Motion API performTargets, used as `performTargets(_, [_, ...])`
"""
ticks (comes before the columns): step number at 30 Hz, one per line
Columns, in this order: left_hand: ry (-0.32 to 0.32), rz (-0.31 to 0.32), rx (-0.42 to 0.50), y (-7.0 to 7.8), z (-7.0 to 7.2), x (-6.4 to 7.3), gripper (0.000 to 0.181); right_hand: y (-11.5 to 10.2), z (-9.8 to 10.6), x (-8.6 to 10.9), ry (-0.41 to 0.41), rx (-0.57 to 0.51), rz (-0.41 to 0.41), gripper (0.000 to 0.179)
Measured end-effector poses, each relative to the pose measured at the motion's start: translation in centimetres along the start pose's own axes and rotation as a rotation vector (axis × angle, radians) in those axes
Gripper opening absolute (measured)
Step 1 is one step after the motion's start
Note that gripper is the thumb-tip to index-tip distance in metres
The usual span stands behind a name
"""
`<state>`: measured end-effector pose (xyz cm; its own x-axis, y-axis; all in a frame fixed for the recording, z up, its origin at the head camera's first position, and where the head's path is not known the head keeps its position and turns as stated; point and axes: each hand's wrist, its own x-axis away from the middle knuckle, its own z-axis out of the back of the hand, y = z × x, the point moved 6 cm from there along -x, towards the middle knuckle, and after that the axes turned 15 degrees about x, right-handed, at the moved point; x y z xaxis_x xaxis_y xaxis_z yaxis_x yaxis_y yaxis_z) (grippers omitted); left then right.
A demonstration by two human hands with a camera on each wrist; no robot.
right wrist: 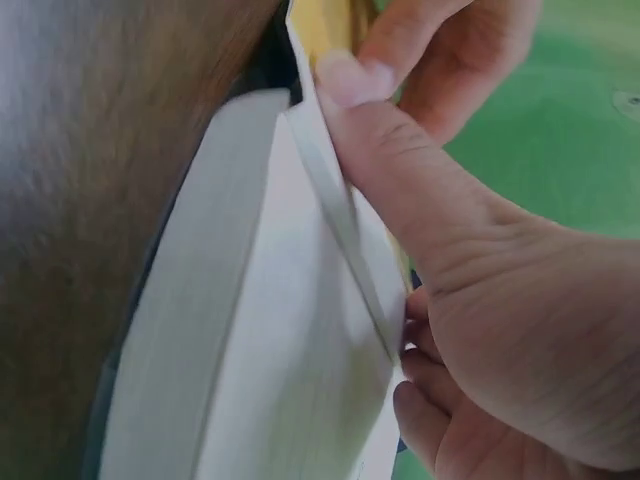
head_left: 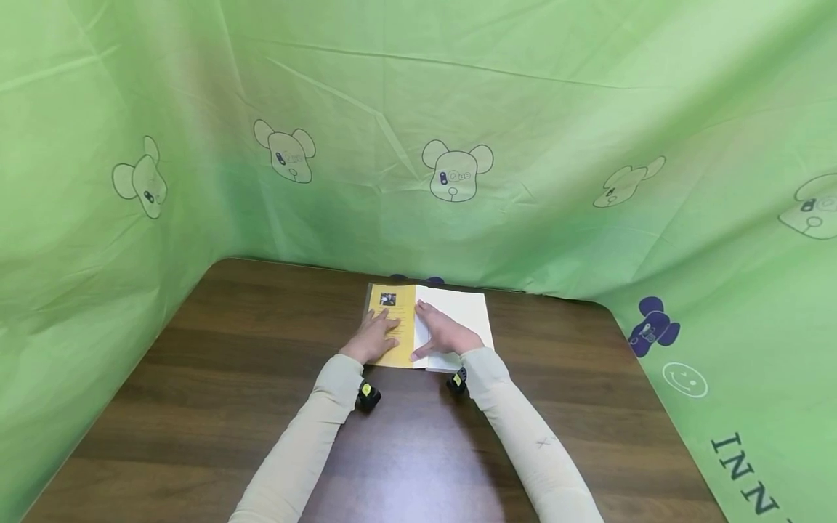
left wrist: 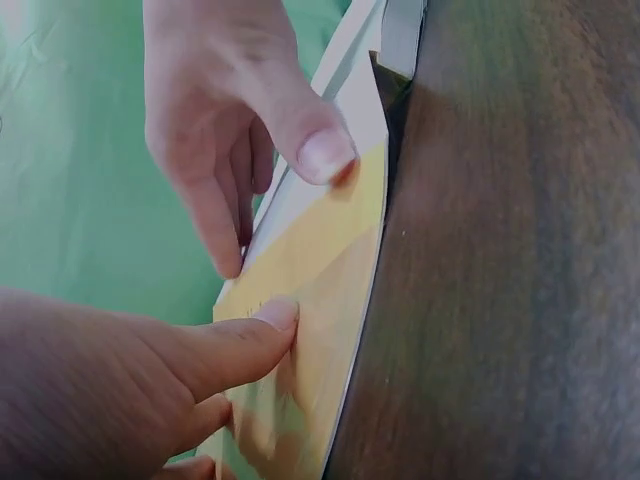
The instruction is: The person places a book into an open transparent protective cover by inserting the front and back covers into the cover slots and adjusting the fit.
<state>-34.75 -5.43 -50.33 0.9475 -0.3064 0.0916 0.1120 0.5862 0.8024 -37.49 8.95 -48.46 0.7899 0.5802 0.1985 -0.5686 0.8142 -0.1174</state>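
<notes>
Two hands on one book (head_left: 469, 311), and here's the left hand (head_left: 368, 340), fingers fanned out and resting on the yellow flap (head_left: 405, 319) just below its small photo (head_left: 388, 298), while the right hand (head_left: 448, 335) spans wide, thumb near and fingers far, touching along where yellow meets white! The book itself lies spread toward the far edge of the brown tabletop (head_left: 216, 392), white page (head_left: 454, 301) to the right, green cloth (head_left: 366, 87) rising just behind.
</notes>
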Motion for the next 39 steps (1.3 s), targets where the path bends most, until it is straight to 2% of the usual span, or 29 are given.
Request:
performTargets(3, [0.029,0.006,0.051,0.1,0.2,-0.1,0.049,0.7,0.3,0.6,0.034,0.015,0.024,0.101])
performTargets(7, [0.050,0.020,0.075,0.1,0.2,-0.3,0.049,2.4,1.2,2.2,0.156,0.013,0.058,0.058])
performTargets(9, [0.061,0.026,0.090,0.0,0.2,-0.3,0.049,3.7,1.6,3.1,0.209,0.002,0.023,0.040])
performTargets(11, [0.069,0.033,0.107,-0.1,0.0,-0.4,0.049,5.3,1.7,4.1,0.232,-0.008,-0.071,0.034])
performTargets(13, [0.081,0.033,0.127,-0.2,0.0,-0.4,0.048,6.9,1.6,5.1,0.221,-0.045,-0.216,0.038])
performTargets(16, [0.097,0.036,0.160,-0.4,0.0,-0.3,0.047,8.8,1.1,6.5,0.181,-0.139,-0.428,0.056])
performTargets(19, [0.108,0.041,0.178,-0.7,0.1,-0.2,0.047,9.5,0.5,7.4,0.154,-0.222,-0.534,0.070])
performTargets(21, [0.114,0.050,0.191,-0.8,0.2,0.0,0.048,9.6,0.3,7.8,0.152,-0.252,-0.558,0.071])
performTargets(26, [0.141,0.068,0.211,-1.1,0.5,0.4,0.048,9.5,-0.2,8.3,0.136,-0.313,-0.587,0.056])
performTargets(29, [0.143,0.070,0.207,-0.9,0.5,0.5,0.048,9.8,-0.6,8.6,0.111,-0.362,-0.620,0.055])
performTargets(34, [0.141,0.071,0.215,-0.6,0.3,0.5,0.048,10.4,-1.0,8.8,0.094,-0.400,-0.639,0.058])
performTargets(39, [0.143,0.075,0.217,-0.4,0.1,0.4,0.048,11.1,-1.5,9.1,0.056,-0.419,-0.649,0.049])
